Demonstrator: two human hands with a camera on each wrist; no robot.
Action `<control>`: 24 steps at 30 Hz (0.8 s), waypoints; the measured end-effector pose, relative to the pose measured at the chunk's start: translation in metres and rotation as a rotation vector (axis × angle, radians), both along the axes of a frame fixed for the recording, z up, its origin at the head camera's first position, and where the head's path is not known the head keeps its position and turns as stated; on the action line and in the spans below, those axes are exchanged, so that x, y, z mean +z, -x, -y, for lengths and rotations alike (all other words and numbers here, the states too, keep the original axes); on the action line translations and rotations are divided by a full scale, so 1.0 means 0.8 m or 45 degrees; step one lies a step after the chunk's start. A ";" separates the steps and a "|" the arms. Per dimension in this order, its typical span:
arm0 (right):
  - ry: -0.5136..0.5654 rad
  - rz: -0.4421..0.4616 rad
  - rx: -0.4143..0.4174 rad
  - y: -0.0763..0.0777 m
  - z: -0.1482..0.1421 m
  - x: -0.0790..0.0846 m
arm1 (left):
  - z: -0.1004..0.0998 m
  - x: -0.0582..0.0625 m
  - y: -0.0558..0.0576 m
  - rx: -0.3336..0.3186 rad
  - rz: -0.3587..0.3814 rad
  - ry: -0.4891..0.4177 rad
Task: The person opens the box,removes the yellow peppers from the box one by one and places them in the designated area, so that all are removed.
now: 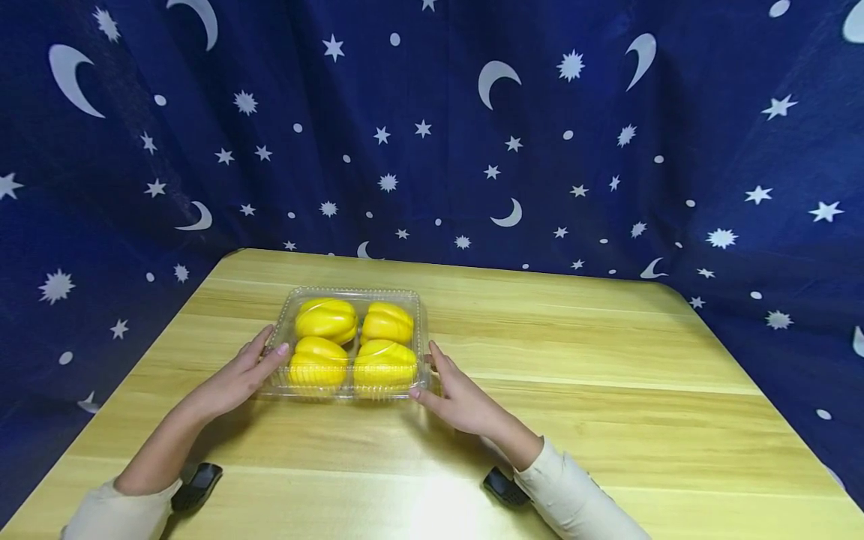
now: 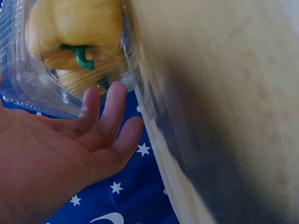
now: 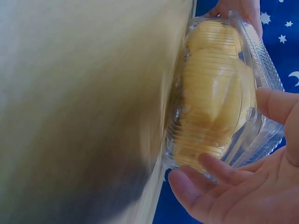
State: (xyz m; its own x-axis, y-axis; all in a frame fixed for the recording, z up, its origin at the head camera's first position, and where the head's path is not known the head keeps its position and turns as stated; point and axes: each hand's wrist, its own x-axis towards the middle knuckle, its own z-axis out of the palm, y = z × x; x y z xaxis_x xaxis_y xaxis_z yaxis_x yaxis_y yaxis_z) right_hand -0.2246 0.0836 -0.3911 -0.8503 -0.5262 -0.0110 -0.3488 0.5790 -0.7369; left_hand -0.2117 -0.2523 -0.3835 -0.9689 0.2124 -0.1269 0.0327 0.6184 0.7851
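A clear plastic clamshell box [image 1: 355,290], its lid down, sits on the table left of centre with several yellow bell peppers [image 1: 327,319] inside. My left hand [image 1: 236,384] lies along its left side, thumb over the front left corner. Loosely bent fingers of that hand [image 2: 56,154] show beside the box in the left wrist view, where a green stem [image 2: 83,57] is visible through the plastic. At the right side is my right hand [image 1: 464,400], its thumb by the front corner. In the right wrist view that thumb touches the rim, and relaxed fingertips [image 3: 180,184] lie by the ribbed wall.
The wooden table [image 1: 574,360] stretches away to the right of the box. A dark blue curtain [image 1: 432,150] with white moons and stars hangs behind and at both sides. Black devices [image 1: 197,486] sit at both wrists, near the pale sleeves [image 1: 574,491].
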 end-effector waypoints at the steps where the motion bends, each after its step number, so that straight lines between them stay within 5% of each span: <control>1: 0.006 0.006 0.004 0.000 0.000 0.000 | 0.001 0.001 -0.001 -0.008 0.001 -0.002; 16: 0.299 0.216 -0.116 0.007 0.001 -0.001 | 0.010 0.001 -0.004 -0.081 0.002 -0.020; 24: 0.498 0.466 -0.020 0.013 -0.005 -0.003 | 0.010 0.002 -0.003 -0.084 0.010 -0.018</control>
State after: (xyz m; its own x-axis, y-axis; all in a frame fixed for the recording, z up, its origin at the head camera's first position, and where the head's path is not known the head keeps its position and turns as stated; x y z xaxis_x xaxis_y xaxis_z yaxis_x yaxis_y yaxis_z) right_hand -0.2351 0.0873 -0.3938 -0.8356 -0.5374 -0.1137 -0.0221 0.2397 -0.9706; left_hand -0.2092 -0.2606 -0.3822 -0.9518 0.2774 -0.1307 0.0670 0.6040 0.7942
